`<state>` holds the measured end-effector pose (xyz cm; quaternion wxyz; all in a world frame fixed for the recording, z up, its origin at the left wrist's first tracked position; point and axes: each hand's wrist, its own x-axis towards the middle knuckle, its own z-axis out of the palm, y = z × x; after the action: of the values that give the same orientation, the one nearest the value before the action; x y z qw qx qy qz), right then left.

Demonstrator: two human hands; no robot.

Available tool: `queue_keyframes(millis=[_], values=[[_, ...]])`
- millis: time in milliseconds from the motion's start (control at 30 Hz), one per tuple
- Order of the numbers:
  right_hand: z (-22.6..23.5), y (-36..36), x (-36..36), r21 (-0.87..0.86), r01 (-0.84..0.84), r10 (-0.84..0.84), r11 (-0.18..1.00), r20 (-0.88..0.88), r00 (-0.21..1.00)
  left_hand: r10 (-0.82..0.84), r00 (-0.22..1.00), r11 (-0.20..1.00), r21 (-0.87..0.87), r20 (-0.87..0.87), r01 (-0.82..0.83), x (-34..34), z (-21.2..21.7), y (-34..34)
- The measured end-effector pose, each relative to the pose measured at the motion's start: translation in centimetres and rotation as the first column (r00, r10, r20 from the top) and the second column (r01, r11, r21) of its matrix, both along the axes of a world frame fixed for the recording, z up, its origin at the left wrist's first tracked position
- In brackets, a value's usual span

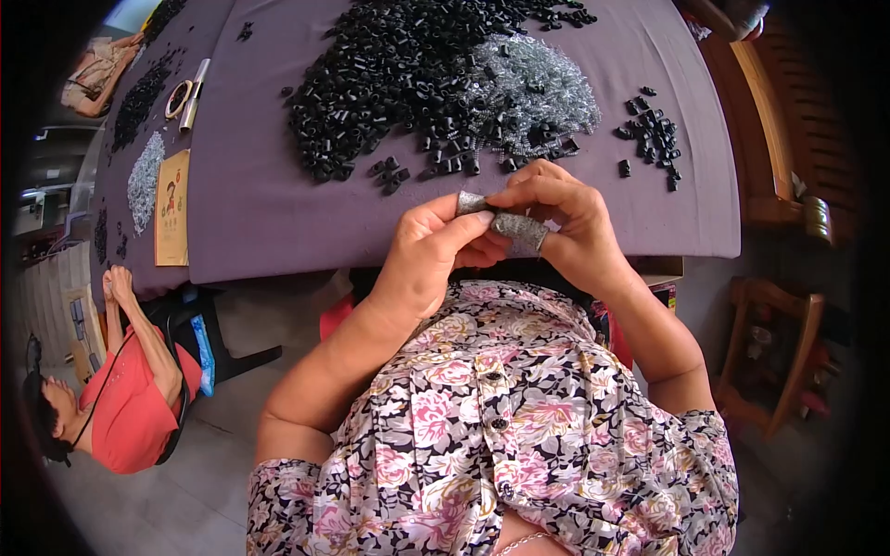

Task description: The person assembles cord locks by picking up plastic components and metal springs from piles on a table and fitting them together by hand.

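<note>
My left hand (pixel 428 248) and my right hand (pixel 577 227) meet at the table's near edge, fingertips pressed together. Grey wrapping (pixel 471 202) covers the left index fingertip, and a similar grey wrap (pixel 519 230) is on the right thumb. Both hands are closed in a pinch; whatever lies between the fingertips is hidden. Just beyond them spreads a big heap of small black tubular plastic pieces (pixel 371 93). A pile of tiny clear, silvery coil-like pieces (pixel 538 88) rests against its right side. Farther right sits a small group of black pieces (pixel 654 134).
A purple-grey cloth (pixel 250 185) covers the table. At left are a yellow booklet (pixel 172 208), a roll of tape (pixel 178 99) and more piles of pieces (pixel 146 181). A person in a red shirt (pixel 139 408) sits there. A wooden stool (pixel 769 352) stands at right.
</note>
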<state>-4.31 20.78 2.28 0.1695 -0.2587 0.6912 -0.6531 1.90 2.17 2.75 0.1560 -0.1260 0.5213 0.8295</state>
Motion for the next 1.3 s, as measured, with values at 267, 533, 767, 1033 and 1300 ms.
queue_keyframes(millis=[267,533,767,1033,1300], values=[[1.1,-0.7,0.5,0.116,0.025,-0.001,0.993,-0.197,0.98,0.133,0.985,0.982,0.117,0.106,-0.145,0.0,-0.1,0.7],[-0.9,-3.0,0.7,0.127,0.159,-0.069,0.979,-0.526,0.848,0.173,0.984,0.951,0.253,0.037,-0.177,0.2,-0.8,1.4],[-1.6,-2.2,0.7,0.042,0.164,-0.126,0.986,-0.463,0.877,-0.001,1.0,0.992,0.129,0.014,-0.001,-0.2,0.7,0.8],[-1.2,-1.8,0.9,0.068,0.154,-0.11,0.986,-0.428,0.897,-0.029,0.999,0.998,0.046,-0.017,0.029,-0.3,0.4,1.0],[-0.5,-1.5,1.0,0.048,0.103,-0.076,0.994,-0.397,0.915,-0.125,0.992,0.992,0.021,-0.009,0.126,-0.3,1.5,0.3]])
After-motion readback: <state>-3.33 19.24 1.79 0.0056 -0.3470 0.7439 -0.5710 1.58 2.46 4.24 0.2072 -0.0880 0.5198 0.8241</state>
